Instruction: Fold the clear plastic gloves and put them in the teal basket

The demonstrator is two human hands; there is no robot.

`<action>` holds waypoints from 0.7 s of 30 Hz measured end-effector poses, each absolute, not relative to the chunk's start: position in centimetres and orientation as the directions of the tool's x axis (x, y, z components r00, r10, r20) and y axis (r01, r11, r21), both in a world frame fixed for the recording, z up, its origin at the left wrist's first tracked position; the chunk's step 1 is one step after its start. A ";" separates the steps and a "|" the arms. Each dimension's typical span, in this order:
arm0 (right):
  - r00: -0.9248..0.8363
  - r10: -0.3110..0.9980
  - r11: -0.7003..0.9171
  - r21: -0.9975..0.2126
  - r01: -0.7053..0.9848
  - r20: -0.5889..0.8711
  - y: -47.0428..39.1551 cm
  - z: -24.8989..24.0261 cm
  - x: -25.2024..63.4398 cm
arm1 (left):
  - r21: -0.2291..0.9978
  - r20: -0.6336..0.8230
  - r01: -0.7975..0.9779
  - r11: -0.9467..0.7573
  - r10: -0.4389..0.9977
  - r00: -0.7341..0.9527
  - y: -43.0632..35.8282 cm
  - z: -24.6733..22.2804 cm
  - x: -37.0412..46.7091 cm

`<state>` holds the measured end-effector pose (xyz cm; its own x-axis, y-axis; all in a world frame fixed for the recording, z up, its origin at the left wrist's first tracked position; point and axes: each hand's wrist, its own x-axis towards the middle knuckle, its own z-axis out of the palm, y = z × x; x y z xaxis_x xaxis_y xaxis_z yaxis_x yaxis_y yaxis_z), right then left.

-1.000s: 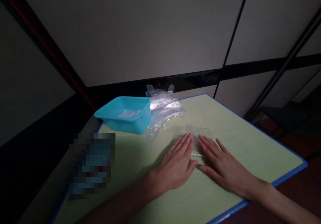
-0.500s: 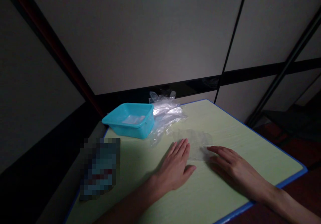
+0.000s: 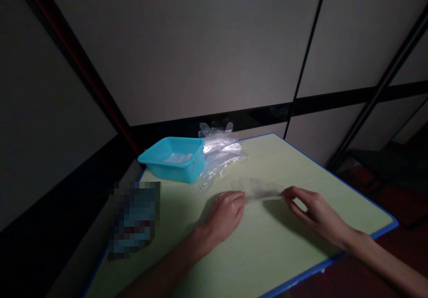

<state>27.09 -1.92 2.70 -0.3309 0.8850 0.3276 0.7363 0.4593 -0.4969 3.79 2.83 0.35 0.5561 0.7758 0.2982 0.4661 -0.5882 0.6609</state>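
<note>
A thin clear plastic sheet (image 3: pixel 262 190), perhaps a disposable glove, stretches between my two hands above the pale green table (image 3: pixel 301 173). My left hand (image 3: pixel 225 213) is closed on its left end, fingers curled. At the right end, my right hand (image 3: pixel 309 206) pinches its near edge between thumb and fingertips. Behind, a pile of clear plastic gloves (image 3: pixel 220 151) lies beside a turquoise basket (image 3: pixel 177 171), with some drooping toward the front. Something whitish and translucent lies inside the basket.
A blurred-out flat blue item (image 3: pixel 135 222) lies at the table's left edge. A light panelled wall (image 3: pixel 207 57) with a dark band rises behind the table. Dark furniture (image 3: pixel 384 164) stands at the right.
My left hand has gone from lying flat to curled closed. My right fingers have come together in a pinch, and the near edge of the plastic has lifted and narrowed. The view has shifted slightly.
</note>
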 end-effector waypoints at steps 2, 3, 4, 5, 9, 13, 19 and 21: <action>-0.254 0.910 0.407 -0.592 0.696 0.327 -2.0 3.7 27.1 | 0.717 0.302 0.450 -0.532 0.819 0.488 3.1 1.4 3.7; -0.220 0.919 0.388 -0.641 0.662 0.328 -2.0 4.2 27.0 | 0.757 0.288 0.432 -0.490 0.844 0.453 3.2 2.1 3.6; -0.185 0.927 0.368 -0.695 0.618 0.326 -2.1 4.8 27.0 | 0.803 0.262 0.402 -0.440 0.867 0.424 3.2 2.9 3.4; -0.153 0.936 0.347 -0.750 0.563 0.317 -2.1 5.3 26.9 | 0.854 0.221 0.363 -0.373 0.891 0.397 3.2 3.8 3.2; -0.055 0.973 0.228 -0.915 0.334 0.222 -2.3 6.3 26.8 | 0.978 0.117 0.118 -0.172 0.919 0.376 3.4 7.4 2.5; -0.041 0.997 0.073 -0.979 0.190 0.066 -2.5 5.2 26.8 | 0.979 0.098 0.128 -0.158 0.918 0.384 4.7 8.4 2.9; -0.124 0.975 -0.177 -0.981 0.084 -0.186 -3.9 1.5 27.3 | 0.856 0.052 0.416 -0.308 0.851 0.523 8.4 4.1 6.1; -0.178 0.952 -0.229 -0.966 0.122 -0.248 -4.3 0.6 27.8 | 0.823 0.071 0.445 -0.353 0.841 0.537 9.4 2.6 7.2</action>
